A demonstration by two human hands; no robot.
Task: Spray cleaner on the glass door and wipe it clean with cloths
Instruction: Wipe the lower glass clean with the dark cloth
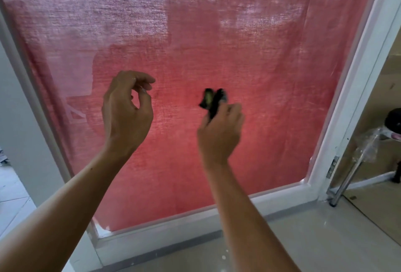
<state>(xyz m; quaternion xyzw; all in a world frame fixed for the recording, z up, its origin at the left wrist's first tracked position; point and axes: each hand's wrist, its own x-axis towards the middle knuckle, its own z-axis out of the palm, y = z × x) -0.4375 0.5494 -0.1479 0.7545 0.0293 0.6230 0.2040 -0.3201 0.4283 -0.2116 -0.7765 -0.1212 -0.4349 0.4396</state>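
1. Glass door (pixel 249 39) is seen filling most of the view, its pane set in a white frame (pixel 351 89) and backed by a red woven curtain (pixel 173 163) through which light is let.
2. Pale tiled floor (pixel 303 239) is shown below the door's bottom rail, with a few white specks scattered on it.
3. At the right edge a metal pull handle (pixel 347 176) is mounted on the frame, partly covered in clear plastic wrap (pixel 368 145).
4. Both forearms are raised from the bottom of the view toward the middle of the pane.
5. The left hand (pixel 127 108) is held up in front of the glass with the fingers curled and the thumb brought close to the fingertips; nothing is seen between them, and contact with the glass cannot be told.
6. The right hand (pixel 221 132) is closed around a small dark cloth (pixel 213 100), which is gripped from below.
7. The cloth is bunched, dark with a greenish patch, and is held at the centre of the pane just right of the left hand; it is blurred, so whether it is pressed on the glass cannot be told.
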